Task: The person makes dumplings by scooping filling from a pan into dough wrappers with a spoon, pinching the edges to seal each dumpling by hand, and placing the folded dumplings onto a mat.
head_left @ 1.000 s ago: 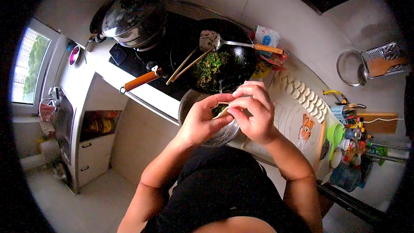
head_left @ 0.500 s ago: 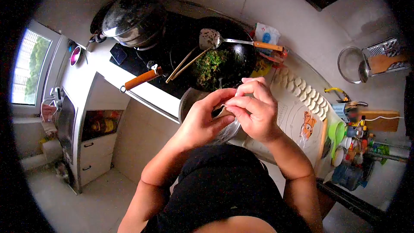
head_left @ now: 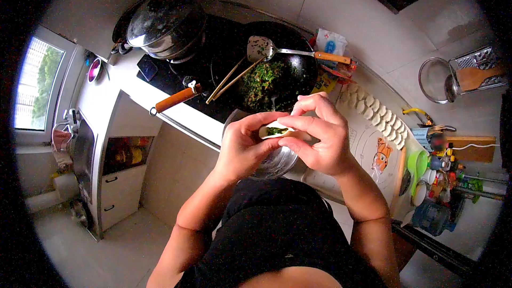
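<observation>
A dumpling [head_left: 273, 131] is pinched between my two hands, its white wrapper gaping at the top with green filling showing inside. My left hand [head_left: 241, 146] cradles it from the left, thumb and forefinger along its sides. At its right end, my right hand [head_left: 323, 137] grips the wrapper with thumb and forefinger. Below them is a metal bowl [head_left: 274, 166], partly covered by my hands. Just beyond sits a wok [head_left: 302, 74] holding chopped green filling [head_left: 261, 82]. A spatula [head_left: 293, 52] and chopsticks [head_left: 229, 81] rest across the wok.
Several finished dumplings [head_left: 376, 114] lie in rows on a printed mat [head_left: 357, 152] at right, near a rolling pin [head_left: 399, 176]. A lidded pot [head_left: 168, 26] stands back left, with a phone [head_left: 147, 68] beside it. Green spoons [head_left: 420, 166] and bottles crowd the right edge.
The wrapper has tilted and opened toward me, so its green filling now shows. My right hand's fingers have spread a little and shifted slightly right.
</observation>
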Available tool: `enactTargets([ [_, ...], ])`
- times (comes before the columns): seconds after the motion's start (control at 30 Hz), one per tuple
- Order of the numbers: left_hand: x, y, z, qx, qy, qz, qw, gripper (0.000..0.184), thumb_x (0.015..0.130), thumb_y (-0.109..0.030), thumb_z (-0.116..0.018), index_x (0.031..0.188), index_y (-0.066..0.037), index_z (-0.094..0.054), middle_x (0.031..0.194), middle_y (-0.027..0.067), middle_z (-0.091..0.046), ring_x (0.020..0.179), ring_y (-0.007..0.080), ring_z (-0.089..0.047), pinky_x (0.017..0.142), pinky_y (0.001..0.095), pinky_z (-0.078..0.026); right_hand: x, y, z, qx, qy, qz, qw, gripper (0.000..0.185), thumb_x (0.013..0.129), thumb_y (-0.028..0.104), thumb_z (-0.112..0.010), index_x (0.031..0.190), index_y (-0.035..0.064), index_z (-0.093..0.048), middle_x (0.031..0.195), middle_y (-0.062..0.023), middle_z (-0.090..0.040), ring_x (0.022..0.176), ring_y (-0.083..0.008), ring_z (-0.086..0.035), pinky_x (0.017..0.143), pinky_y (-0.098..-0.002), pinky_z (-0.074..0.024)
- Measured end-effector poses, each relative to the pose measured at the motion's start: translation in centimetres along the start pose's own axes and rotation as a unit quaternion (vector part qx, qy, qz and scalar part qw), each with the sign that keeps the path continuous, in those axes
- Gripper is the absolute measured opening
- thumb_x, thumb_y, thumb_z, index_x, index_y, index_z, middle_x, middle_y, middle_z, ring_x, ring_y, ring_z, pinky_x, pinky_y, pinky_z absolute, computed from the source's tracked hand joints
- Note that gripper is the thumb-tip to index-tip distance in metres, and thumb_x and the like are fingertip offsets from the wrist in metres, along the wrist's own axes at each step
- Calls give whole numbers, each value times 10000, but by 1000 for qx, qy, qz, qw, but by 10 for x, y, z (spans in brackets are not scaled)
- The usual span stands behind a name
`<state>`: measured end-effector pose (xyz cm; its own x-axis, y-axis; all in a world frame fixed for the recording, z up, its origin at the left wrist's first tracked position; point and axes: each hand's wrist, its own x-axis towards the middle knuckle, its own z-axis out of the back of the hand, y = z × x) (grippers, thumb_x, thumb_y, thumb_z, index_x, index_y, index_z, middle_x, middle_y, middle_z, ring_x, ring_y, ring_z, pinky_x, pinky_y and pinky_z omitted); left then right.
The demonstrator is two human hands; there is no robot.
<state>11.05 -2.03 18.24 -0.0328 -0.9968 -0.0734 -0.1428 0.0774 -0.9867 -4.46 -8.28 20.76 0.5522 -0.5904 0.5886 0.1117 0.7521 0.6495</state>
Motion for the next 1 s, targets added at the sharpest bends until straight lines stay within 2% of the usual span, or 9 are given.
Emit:
enactTargets([
  [0.27,-1,-2,-1,68,15,6,998,351,744,-20,-674,1076,22,-566,937,44,-614,833,80,-558,730,225,-472,-4,-16,-7,-8,-4,48,999,175,615,12,-696,784,38,-656,761,-62,-553,759,-220,-525,843,-420,-457],
  [0.37,2,-1,-7,-13,2,-8,1000,379,737,-34,-686,1087,31,-555,946,59,-614,854,95,-565,742,233,-474,-4,-17,-8,-3,-11,46,999,201,646,68,-709,835,31,-652,808,-70,-568,774,-227,-532,852,-433,-451],
  [0.43,4,11,-4,-136,-31,47,989,449,680,-35,-716,1090,30,-542,986,88,-611,903,162,-584,829,282,-467,-1,-13,-3,-29,1,23,999,331,732,241,-660,980,27,-614,900,-109,-568,842,-287,-536,809,-384,-439],
  [0.5,4,11,-5,-291,-30,59,955,473,702,-41,-688,1138,6,-513,1002,145,-601,892,220,-603,781,308,-501,-5,-7,7,2,-47,-64,997,465,723,305,-691,1066,16,-568,998,-128,-552,929,-267,-532,833,-349,-424],
  [0.57,4,14,-7,-343,-37,39,938,504,709,-43,-683,1170,2,-484,1006,154,-595,877,234,-607,741,308,-520,-25,-14,2,87,-151,-125,977,485,688,280,-723,1059,11,-564,1013,-140,-548,946,-271,-530,830,-349,-424],
  [0.6,4,14,-9,-343,-35,39,938,504,709,-43,-683,1170,2,-484,1006,154,-595,877,234,-607,741,308,-520,-31,-14,2,91,-138,-135,977,539,699,235,-742,1101,-34,-505,1104,-149,-480,1035,-228,-469,903,-334,-373],
  [0.77,4,13,-20,-339,-32,46,939,472,716,-33,-676,1147,-15,-484,1042,155,-567,886,254,-602,722,313,-538,-39,-9,2,20,-101,-117,988,493,706,195,-737,1081,-29,-510,1094,-126,-471,1024,-209,-469,906,-338,-368],
  [0.87,3,10,-22,-343,-3,14,939,414,753,-19,-646,1134,-15,-482,1104,156,-548,974,261,-577,816,376,-511,-42,-12,0,164,-230,-161,946,427,677,204,-747,1003,0,-562,997,-102,-539,945,-208,-522,842,-314,-408],
  [1.0,3,9,-30,-305,-30,-2,952,464,725,-64,-682,1132,-15,-464,1102,158,-531,957,284,-576,766,356,-534,-55,-5,-2,172,-213,-252,928,350,664,131,-752,937,-11,-585,935,-80,-560,899,-184,-540,814,-293,-419],
])
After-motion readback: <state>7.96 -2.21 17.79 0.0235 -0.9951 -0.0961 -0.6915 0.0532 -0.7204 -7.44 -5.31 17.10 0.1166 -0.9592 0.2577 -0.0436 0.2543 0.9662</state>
